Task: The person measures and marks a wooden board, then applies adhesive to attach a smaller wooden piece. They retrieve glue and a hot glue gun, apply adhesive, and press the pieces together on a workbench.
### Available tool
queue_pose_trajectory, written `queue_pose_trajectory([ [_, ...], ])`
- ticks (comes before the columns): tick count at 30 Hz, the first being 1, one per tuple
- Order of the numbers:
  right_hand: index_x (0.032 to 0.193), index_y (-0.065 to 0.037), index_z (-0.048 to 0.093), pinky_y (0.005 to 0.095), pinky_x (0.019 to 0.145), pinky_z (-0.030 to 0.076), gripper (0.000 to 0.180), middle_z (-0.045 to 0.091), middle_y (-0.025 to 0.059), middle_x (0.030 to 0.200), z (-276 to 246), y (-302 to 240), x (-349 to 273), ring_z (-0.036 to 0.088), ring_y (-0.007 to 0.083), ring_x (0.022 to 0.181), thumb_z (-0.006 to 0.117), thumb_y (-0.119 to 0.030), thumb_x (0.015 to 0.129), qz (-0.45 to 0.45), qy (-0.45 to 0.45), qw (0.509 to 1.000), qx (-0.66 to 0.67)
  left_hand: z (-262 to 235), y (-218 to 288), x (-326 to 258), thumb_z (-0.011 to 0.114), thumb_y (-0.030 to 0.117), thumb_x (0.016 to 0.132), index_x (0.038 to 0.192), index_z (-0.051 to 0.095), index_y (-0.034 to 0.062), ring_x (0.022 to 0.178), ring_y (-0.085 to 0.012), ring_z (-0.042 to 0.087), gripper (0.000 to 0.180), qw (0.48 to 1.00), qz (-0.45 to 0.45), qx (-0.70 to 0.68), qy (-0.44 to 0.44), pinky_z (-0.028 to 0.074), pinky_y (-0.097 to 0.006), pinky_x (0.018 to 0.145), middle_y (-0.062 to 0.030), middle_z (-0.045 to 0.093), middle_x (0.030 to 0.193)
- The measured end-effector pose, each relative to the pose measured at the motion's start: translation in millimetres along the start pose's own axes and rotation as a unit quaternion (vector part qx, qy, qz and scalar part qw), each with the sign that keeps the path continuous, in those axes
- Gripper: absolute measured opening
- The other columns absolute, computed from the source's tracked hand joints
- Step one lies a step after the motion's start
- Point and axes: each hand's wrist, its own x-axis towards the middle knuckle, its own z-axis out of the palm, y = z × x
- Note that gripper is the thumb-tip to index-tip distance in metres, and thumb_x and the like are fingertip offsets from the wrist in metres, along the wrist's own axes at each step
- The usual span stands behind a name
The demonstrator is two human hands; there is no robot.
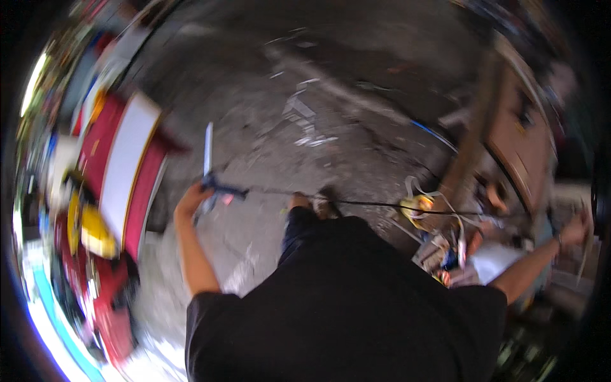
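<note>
My left hand point(191, 200) is closed around a dark blue hand tool point(227, 189), held out over the floor left of my body. A long pale strip point(208, 148) sticks out from the tool, away from me; blur hides the tool's exact kind. My right arm reaches far to the right. At the picture's edge my right hand point(575, 229) is smeared by motion, beside pale, boxy clutter, and its fingers cannot be made out. A dark cord point(375, 204) stretches across in front of my body toward the cluttered right side.
Left stands a red and white panel point(130, 169), with a yellow object point(97, 233) near it. White scraps point(302, 118) lie on the grey floor point(248, 102). Rightward are a brown wooden board point(519, 153), a yellow item point(417, 207) with a pale cord, and mixed clutter.
</note>
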Motion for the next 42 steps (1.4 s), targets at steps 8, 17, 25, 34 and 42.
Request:
queue_pose_trajectory([
  [8,0.106,0.008,0.064,0.032,0.073,0.053,0.033,0.069,0.012,0.1,-26.8,-88.6,-24.8,0.065,0.0184,0.088,0.078,-0.017,0.089,0.133,0.169,0.919,0.33,-7.0,89.0,293.0,0.067,0.009,0.093,0.14,0.046,0.0047,0.119,-0.0159,0.049,0.051,0.989,0.067,-0.093,-0.092,0.036,-0.033,0.107,-0.0013,0.054,0.128],
  [17,0.134,0.012,0.043,0.0335,0.074,0.059,0.044,0.058,0.0293,0.131,-83.8,-155.6,-115.9,0.062,0.0253,0.082,0.034,-0.024,0.11,0.249,0.216,0.723,0.607,153.3,376.0,528.4,0.073,0.006,0.082,0.128,0.055,0.005,0.111,-0.015,0.053,0.049,0.927,0.161,0.143,-0.308,0.041,-0.034,0.096,-0.0015,0.06,0.118],
  [25,0.123,-0.003,0.059,0.0201,0.044,0.031,0.034,0.06,0.0033,0.085,-18.3,-226.6,-154.8,0.036,0.0021,0.048,0.051,-0.032,0.106,0.454,-0.015,0.888,-0.072,281.7,528.0,673.4,0.086,0.024,0.078,0.138,0.048,0.0038,0.119,-0.0206,0.056,0.073,0.892,0.202,-0.032,-0.402,0.042,-0.039,0.105,-0.0077,0.059,0.128],
  [34,0.116,0.0,0.062,0.0363,0.08,0.051,0.026,0.07,0.0146,0.098,-51.3,8.6,-260.8,0.067,0.0229,0.089,0.061,-0.01,0.093,0.425,-0.177,0.807,-0.369,515.0,652.2,682.2,0.093,0.039,0.067,0.13,0.052,0.0112,0.109,-0.0218,0.059,0.08,0.77,0.229,-0.103,-0.587,0.048,-0.042,0.098,-0.0052,0.057,0.125],
  [42,0.11,0.0,0.054,0.0508,0.066,0.052,0.022,0.068,0.0261,0.082,47.6,103.8,-324.5,0.068,0.043,0.079,0.058,-0.017,0.096,0.519,-0.013,0.807,-0.281,643.6,738.9,629.2,0.087,0.036,0.075,0.132,0.053,0.0092,0.108,-0.024,0.06,0.072,0.803,0.18,-0.013,-0.568,0.049,-0.043,0.097,-0.0076,0.063,0.12],
])
